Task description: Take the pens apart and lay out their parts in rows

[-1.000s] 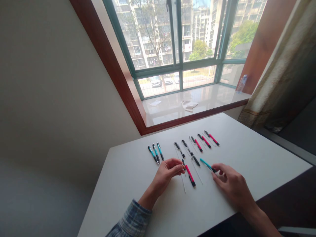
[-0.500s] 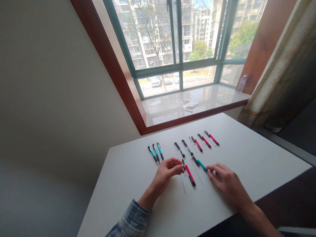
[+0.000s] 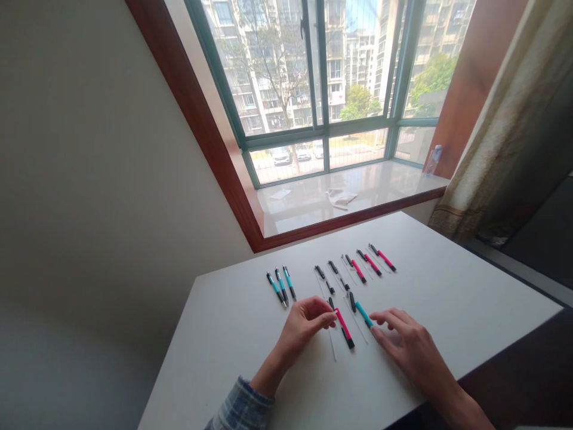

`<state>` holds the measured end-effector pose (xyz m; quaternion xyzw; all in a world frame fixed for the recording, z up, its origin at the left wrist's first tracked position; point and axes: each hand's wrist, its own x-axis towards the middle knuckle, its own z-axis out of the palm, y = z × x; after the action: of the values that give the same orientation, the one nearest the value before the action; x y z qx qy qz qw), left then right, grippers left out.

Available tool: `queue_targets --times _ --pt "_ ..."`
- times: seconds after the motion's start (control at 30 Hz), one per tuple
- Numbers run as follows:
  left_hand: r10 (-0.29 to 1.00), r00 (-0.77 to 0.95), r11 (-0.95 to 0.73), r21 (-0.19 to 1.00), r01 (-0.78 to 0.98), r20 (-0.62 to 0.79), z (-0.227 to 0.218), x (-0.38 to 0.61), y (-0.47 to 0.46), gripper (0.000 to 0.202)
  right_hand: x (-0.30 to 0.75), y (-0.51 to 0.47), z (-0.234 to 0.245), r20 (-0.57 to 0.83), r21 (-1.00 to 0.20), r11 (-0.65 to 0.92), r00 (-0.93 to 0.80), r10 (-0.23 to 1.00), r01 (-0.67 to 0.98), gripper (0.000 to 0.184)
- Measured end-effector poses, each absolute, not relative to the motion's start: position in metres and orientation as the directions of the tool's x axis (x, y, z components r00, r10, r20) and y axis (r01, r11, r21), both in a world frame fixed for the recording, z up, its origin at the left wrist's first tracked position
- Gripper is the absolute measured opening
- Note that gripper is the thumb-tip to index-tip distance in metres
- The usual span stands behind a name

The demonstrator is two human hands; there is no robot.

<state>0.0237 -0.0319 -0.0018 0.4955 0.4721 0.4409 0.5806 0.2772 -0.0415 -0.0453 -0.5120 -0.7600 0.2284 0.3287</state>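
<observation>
My left hand [image 3: 308, 322] is closed in a pinch over the near row of pen parts, its fingertips beside a pink pen barrel [image 3: 344, 328]. A tiny pale bit shows at the pinch, too small to name. My right hand [image 3: 405, 334] rests low on the table, thumb and fingers apart at the lower end of a teal pen barrel [image 3: 363, 313]. A black pen top [image 3: 352, 301] lies at that barrel's upper end, and a thin white refill [image 3: 358, 322] lies to its left. Another refill [image 3: 332, 346] lies under the left fingertips.
Three teal-and-black pens [image 3: 281, 285] lie side by side at the left. Behind my hands is a row of pen parts, with pink barrels [image 3: 373, 264], black tops [image 3: 333, 267] and refills. Beyond the white table [image 3: 224, 334] is a window sill [image 3: 304, 209] with a cloth and a bottle.
The black top beside the teal barrel has turned more upright. My right fingers have spread, and more of the teal barrel's lower end shows. The left hand keeps its pinch. The view has tilted slightly.
</observation>
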Motion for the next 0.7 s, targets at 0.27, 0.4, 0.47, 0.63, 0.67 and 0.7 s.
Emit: queue_targets --times 0.27,0.4,0.47,0.63,0.67,0.7 --pt "0.96 0.261 0.129 0.988 -0.082 -0.103 -0.003 0.026 -0.035 0.025 0.244 -0.044 -0.012 0.343 -0.792 0.455 -0.319 0.883 0.407 0.014" --pt "0.945 0.314 0.131 0.986 -0.103 -0.093 -0.002 0.025 -0.038 0.022 0.231 -0.045 -0.006 0.366 -0.784 0.489 -0.351 0.862 0.382 0.012" --pt "0.94 0.328 0.137 0.985 -0.105 -0.096 0.0 0.026 -0.039 0.022 0.229 -0.045 -0.004 0.362 -0.777 0.491 -0.358 0.861 0.394 0.013" --pt "0.945 0.315 0.116 0.992 -0.058 -0.092 0.003 0.025 -0.04 0.029 0.236 -0.042 -0.006 0.343 -0.753 0.481 -0.356 0.869 0.449 0.014" --pt "0.958 0.275 0.089 0.996 -0.029 -0.078 0.003 0.022 -0.039 0.032 0.238 -0.041 -0.009 0.349 -0.745 0.475 -0.332 0.876 0.469 0.015" --pt "0.975 0.217 0.051 0.999 0.01 -0.052 0.004 0.018 -0.037 0.033 0.242 -0.039 -0.013 0.359 -0.734 0.467 -0.303 0.883 0.493 0.015"
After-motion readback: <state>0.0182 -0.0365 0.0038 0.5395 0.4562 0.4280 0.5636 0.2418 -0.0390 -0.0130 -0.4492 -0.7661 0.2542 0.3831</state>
